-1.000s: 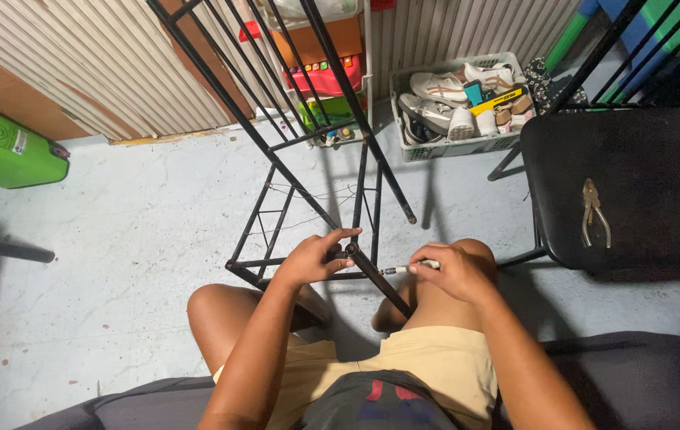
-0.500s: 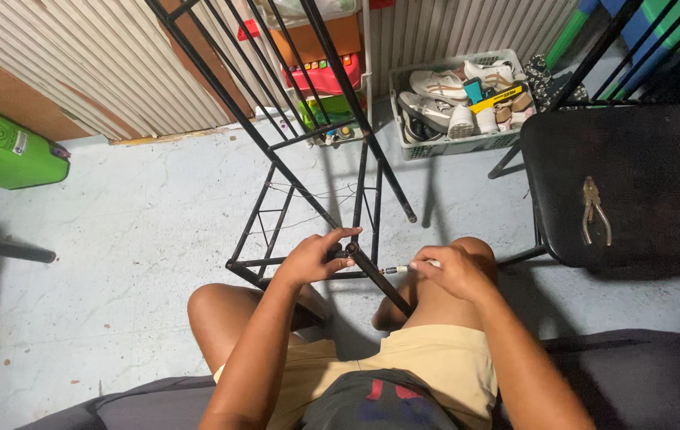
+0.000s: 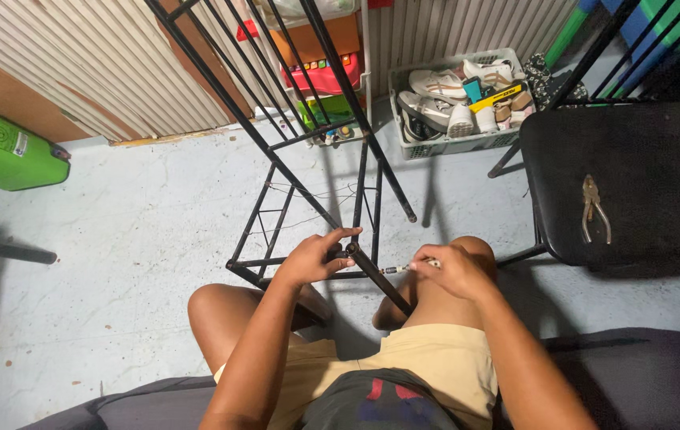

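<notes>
A black metal frame (image 3: 292,135) of thin bars leans over the pale floor, its lower bars reaching down between my knees. My left hand (image 3: 314,256) is closed around one of its diagonal bars near the lower end. My right hand (image 3: 447,269) grips a small screwdriver (image 3: 397,269), its tip pointing left at the bar just beside my left hand. I am seated, with both bare knees on either side of the frame's foot.
A black chair (image 3: 642,159) stands at the right with a pair of pliers (image 3: 595,209) on its seat. A grey crate (image 3: 435,147) of shoes and small items sits behind it. A green canister (image 3: 1,150) lies at the left by the corrugated wall.
</notes>
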